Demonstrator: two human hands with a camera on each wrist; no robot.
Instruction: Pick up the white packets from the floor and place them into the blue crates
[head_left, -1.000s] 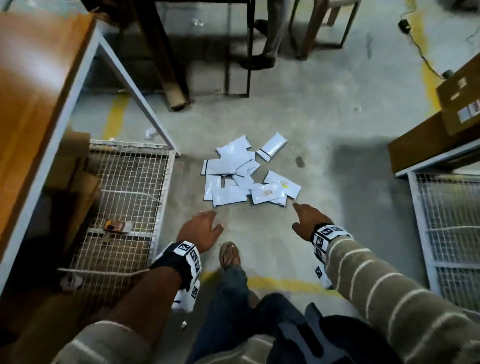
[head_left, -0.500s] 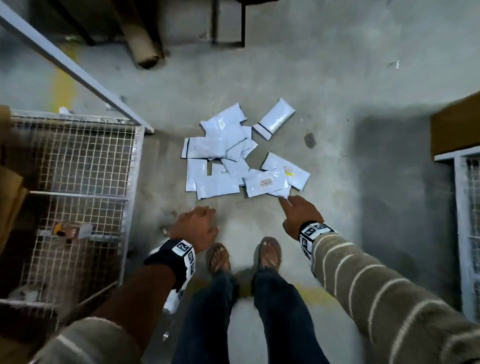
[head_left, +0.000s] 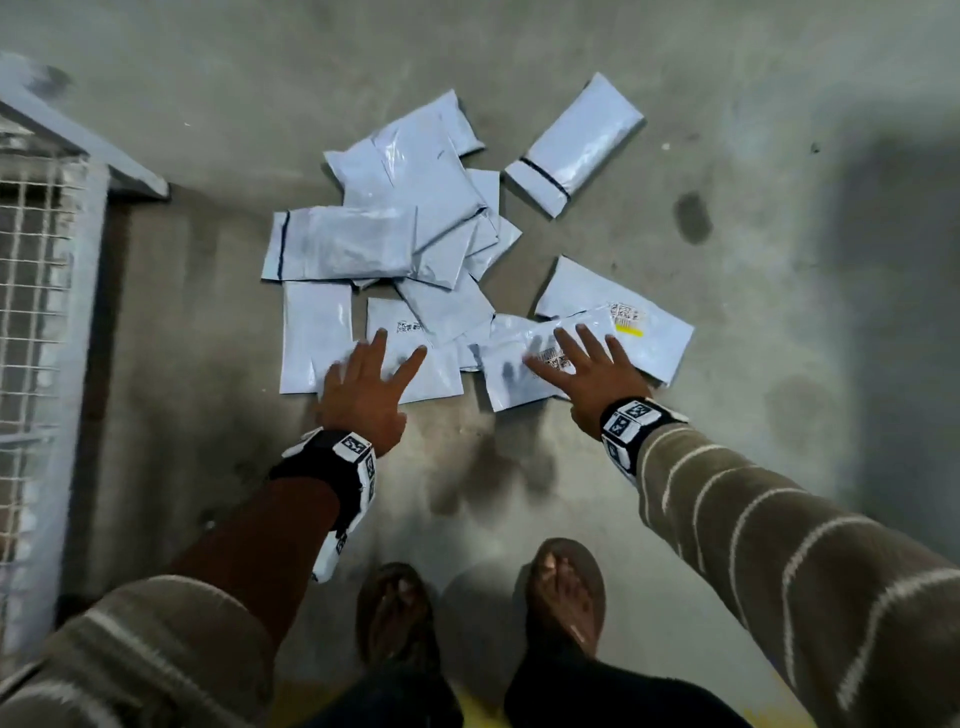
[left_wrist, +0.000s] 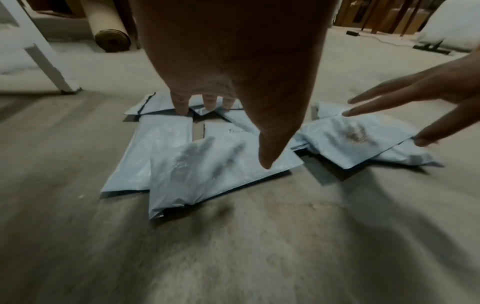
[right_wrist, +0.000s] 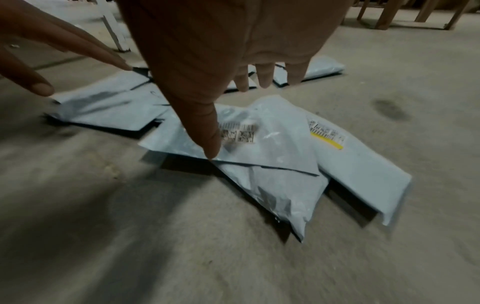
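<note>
From the head view, the white packets (head_left: 415, 249) lie in a loose heap on the grey concrete floor (head_left: 779, 467), some on top of others, just past the person's sandalled feet (head_left: 566, 592). The left hand (head_left: 363, 395) and the right hand (head_left: 587, 379) both reach over the near edge of the heap with fingers spread wide and hold nothing, likely so each can grab a packet. A white wire cage (head_left: 41, 312) stands well to the left of the heap. No blue crate shows. In the left wrist view, the left hand (left_wrist: 233, 61) hangs above a near packet (left_wrist: 207, 170), its shadow on the plastic, so it looks not yet down. A brown roll (left_wrist: 111, 39) lies beyond the heap. In the right wrist view, the right hand (right_wrist: 207, 61) hangs flat over a labelled packet (right_wrist: 246, 139); I cannot tell if the thumb touches it
</note>
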